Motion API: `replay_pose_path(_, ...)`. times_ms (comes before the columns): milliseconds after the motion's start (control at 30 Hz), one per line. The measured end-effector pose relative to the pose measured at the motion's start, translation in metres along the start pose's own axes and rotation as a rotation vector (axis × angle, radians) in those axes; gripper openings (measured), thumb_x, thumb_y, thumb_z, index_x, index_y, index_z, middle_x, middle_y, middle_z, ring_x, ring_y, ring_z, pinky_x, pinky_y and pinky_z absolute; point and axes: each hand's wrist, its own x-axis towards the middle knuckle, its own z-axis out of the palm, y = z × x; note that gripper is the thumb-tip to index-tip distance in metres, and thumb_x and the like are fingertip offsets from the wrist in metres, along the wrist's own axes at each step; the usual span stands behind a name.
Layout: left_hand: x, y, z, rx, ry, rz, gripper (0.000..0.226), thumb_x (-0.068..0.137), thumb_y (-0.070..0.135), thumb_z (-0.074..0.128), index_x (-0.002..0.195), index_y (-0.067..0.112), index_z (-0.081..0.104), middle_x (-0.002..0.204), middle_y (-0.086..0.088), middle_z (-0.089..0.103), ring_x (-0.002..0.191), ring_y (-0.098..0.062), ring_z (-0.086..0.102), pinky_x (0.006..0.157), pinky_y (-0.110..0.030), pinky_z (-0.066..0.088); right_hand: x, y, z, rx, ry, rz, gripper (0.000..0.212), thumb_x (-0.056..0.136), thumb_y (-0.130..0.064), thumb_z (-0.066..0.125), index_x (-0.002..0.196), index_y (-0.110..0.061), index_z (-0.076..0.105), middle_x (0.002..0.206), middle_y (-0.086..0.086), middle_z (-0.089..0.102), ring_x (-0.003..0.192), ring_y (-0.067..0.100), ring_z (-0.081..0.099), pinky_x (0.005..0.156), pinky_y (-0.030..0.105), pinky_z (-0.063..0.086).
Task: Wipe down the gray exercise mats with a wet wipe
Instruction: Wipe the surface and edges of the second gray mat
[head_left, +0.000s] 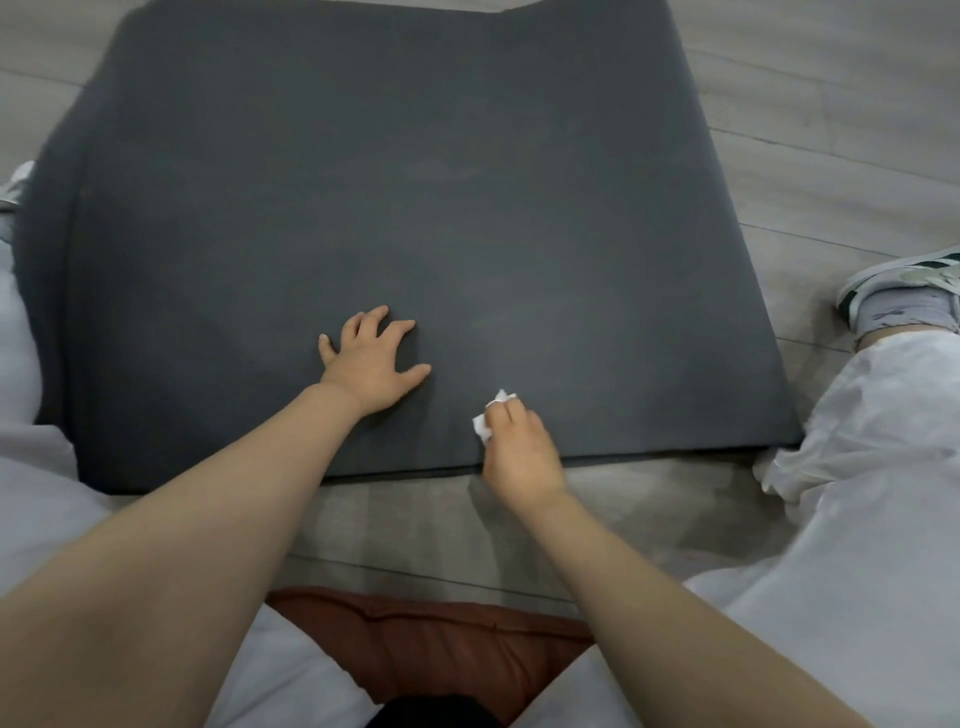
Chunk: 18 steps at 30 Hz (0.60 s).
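Observation:
A dark gray exercise mat (415, 208) lies on the floor in front of me and fills most of the view. My left hand (371, 358) rests on its near part with the fingers spread. My right hand (519, 452) sits at the mat's near edge and grips a crumpled white wet wipe (488, 418), which touches the mat. A faint damp streak shows on the mat just beyond the wipe.
Gray wood-look floor (831, 104) surrounds the mat. My legs in light trousers lie on both sides, with a sneaker (904, 291) at the right. A rust-brown cushion (441, 649) sits below me, between my legs.

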Motion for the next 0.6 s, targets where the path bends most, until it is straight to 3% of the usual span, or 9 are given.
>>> replay_pose_path(133,0.012,0.004,0.001,0.038,0.198,0.046,0.051,0.094,0.045,0.054,0.140,0.026,0.043,0.148,-0.003,0.034,0.142,-0.026,0.022,0.119,-0.060,0.005,0.014,0.017,-0.032,0.033,-0.106,-0.396,0.024,0.085,-0.012,0.041,0.103,-0.007,0.055,0.106,0.011,0.053,0.091,0.034,0.054,0.074,0.040,0.047)
replay_pose_path(300,0.042,0.003,-0.003,0.061,0.210,0.157,0.057,0.098,0.040,0.048,0.149,0.022,0.033,0.160,-0.001,0.021,0.149,-0.026,0.011,0.120,-0.057,0.006,0.032,0.063,-0.050,-0.383,-0.239,-1.089,0.024,0.081,-0.017,0.055,0.105,-0.018,0.054,0.098,-0.001,0.057,0.076,0.021,0.054,0.067,0.031,0.047)
replay_pose_path(433,0.060,-0.002,0.000,0.074,0.217,0.146,0.059,0.101,0.042,0.039,0.155,0.024,0.025,0.165,0.000,0.013,0.152,-0.026,0.006,0.121,-0.053,0.002,0.074,0.057,-0.057,-0.385,-0.211,-1.245,0.027,0.083,-0.019,0.033,0.102,-0.017,0.050,0.094,0.002,0.057,0.075,0.023,0.054,0.066,0.031,0.047)
replay_pose_path(600,0.062,-0.007,0.016,0.110,0.335,0.128,0.062,0.096,0.047,0.028,0.150,0.021,0.039,0.160,-0.003,0.032,0.148,-0.026,0.025,0.121,-0.052,0.013,0.197,0.031,-0.079,-0.401,-0.055,-1.280,0.039,0.072,-0.012,0.058,0.108,-0.015,0.044,0.098,0.006,0.061,0.072,0.026,0.055,0.066,0.032,0.045)
